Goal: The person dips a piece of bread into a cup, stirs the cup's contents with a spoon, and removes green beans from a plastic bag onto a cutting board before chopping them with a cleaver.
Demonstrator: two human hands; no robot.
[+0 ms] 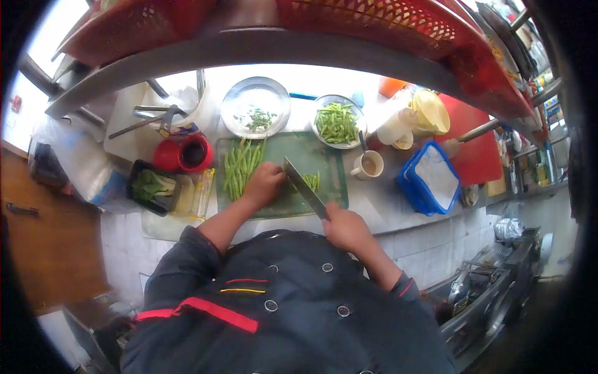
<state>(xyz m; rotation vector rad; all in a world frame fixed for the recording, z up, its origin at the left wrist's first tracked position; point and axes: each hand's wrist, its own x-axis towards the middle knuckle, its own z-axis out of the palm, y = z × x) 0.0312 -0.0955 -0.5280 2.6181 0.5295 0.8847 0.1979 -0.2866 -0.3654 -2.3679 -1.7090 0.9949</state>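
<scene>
My right hand (349, 229) is wrapped round the handle of a kitchen knife (305, 188), whose broad blade slants up and left over the green cutting board (330, 159). Close to the blade's left side, my left hand (265, 184) is closed with curled fingers on green beans, which it mostly hides. Long whole green beans (242, 167) lie on the board to the left of that hand. Short cut bean pieces (311, 181) lie just right of the blade.
Behind the board stand a metal plate (230, 112) with chopped bits and a bowl of cut beans (336, 123). A mug (367, 165) and blue container (430, 177) stand right; red cups (194, 153) and a black tray of leafy greens (152, 187) left. A shelf (249, 50) hangs overhead.
</scene>
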